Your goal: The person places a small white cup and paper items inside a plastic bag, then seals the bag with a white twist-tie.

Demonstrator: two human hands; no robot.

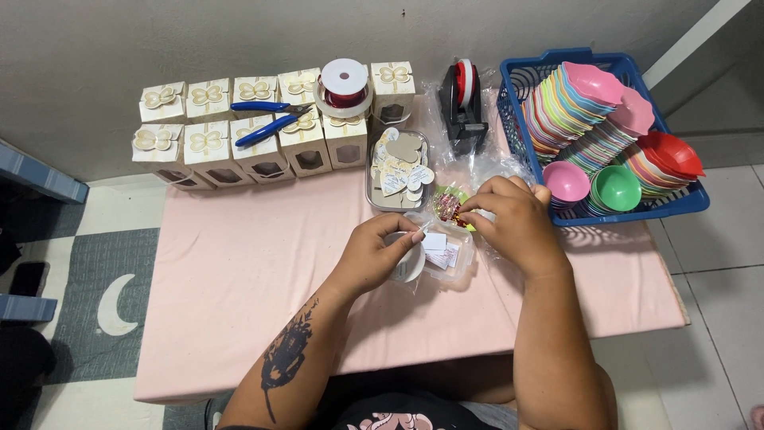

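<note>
My left hand point(380, 251) rests on a small white round object point(411, 265), its fingertips pinching a small white piece near a clear tray of white paper slips point(446, 255). My right hand point(513, 219) pinches a small sparkly red-and-green trinket point(448, 205) over crinkled clear plastic wrap. Just beyond lies a grey tray of cream heart-shaped tags point(398, 169). All of it sits on a low table with a pink cloth point(255, 271).
Two rows of cream gift boxes with bow cutouts point(239, 131) line the back left, with blue-handled pliers point(267, 119) on them and a red ribbon spool point(344, 86). A black tape dispenser point(463, 99) stands at the back. A blue basket point(605, 135) holds stacked coloured bowls.
</note>
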